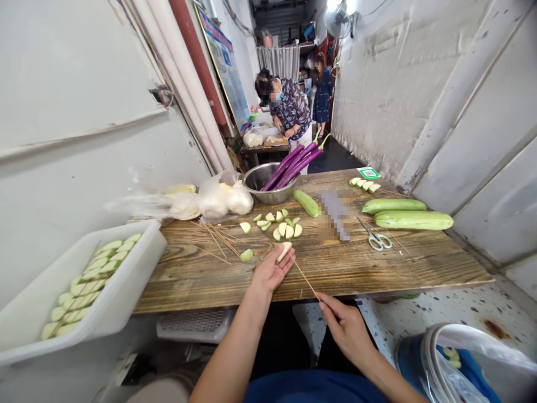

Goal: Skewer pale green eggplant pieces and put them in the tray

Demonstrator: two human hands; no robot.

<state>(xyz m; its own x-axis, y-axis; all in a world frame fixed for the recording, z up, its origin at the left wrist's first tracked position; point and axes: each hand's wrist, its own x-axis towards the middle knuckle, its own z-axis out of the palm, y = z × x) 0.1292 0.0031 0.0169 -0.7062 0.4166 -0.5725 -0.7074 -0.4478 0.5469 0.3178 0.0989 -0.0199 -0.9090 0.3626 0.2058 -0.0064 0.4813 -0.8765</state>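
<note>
Near the table's front edge, my left hand [271,273], palm up, holds a pale zucchini slice [284,251] between thumb and fingers. My right hand [344,326] pinches the lower end of a thin wooden skewer [304,277]. Its far end reaches the slice; whether it has pierced it I cannot tell. Just beyond my left hand lie several cut zucchini pieces [287,230], with a single piece [246,255] to the left. Loose skewers [220,239] are spread on the wood. A larger zucchini chunk [306,203] rests beside a pixelated grey object [335,215].
A white bin [138,274] of skewered slices stands left. On the wooden table [423,263] are scissors [378,239], two zucchinis [413,220], skewered pieces [364,184], a steel bowl [272,196] of eggplants and plastic bags [222,196]. A lined bucket [428,352] stands right. Two people are farther back.
</note>
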